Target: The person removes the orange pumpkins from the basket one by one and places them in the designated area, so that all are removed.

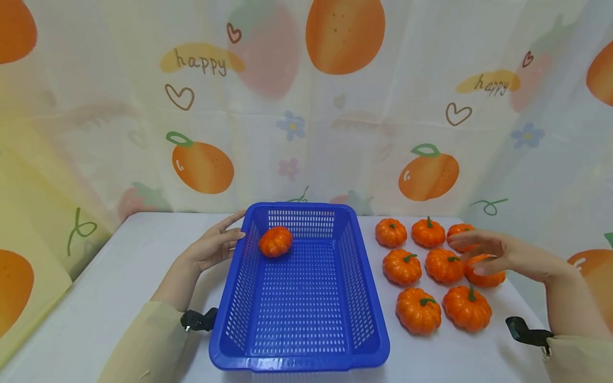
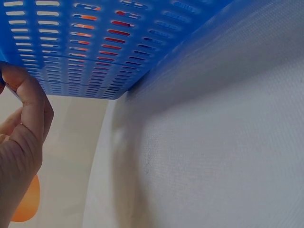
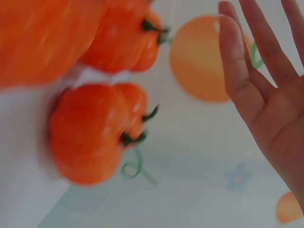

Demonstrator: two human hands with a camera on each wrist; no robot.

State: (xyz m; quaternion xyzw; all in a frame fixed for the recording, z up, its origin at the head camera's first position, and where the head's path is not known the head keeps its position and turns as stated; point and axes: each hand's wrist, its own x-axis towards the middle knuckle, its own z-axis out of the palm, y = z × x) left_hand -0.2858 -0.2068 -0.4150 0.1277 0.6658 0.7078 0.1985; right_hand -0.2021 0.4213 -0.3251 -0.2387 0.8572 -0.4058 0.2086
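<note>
A blue plastic basket (image 1: 299, 363) with slotted walls stands mid-table in the head view. One small orange pumpkin (image 1: 275, 241) lies inside, near its far left corner. My left hand (image 1: 215, 246) holds the basket's left rim near that corner; in the left wrist view a bent digit (image 2: 31, 102) of it meets the rim. To the right of the basket, several orange pumpkins (image 1: 419, 311) with green stems sit in rough rows. Over the far right ones is my right hand (image 1: 507, 254), fingers spread and holding nothing, partly hiding a pumpkin (image 1: 490, 277) below.
A white cloth covers the table (image 1: 143, 250). Behind it hangs a pale curtain (image 1: 335, 159) printed with fruit, hearts and flowers. Yellowish fabric (image 1: 29, 213) borders the left side. Each wrist wears a black strap, seen on the left (image 1: 198, 321) and the right (image 1: 529, 334).
</note>
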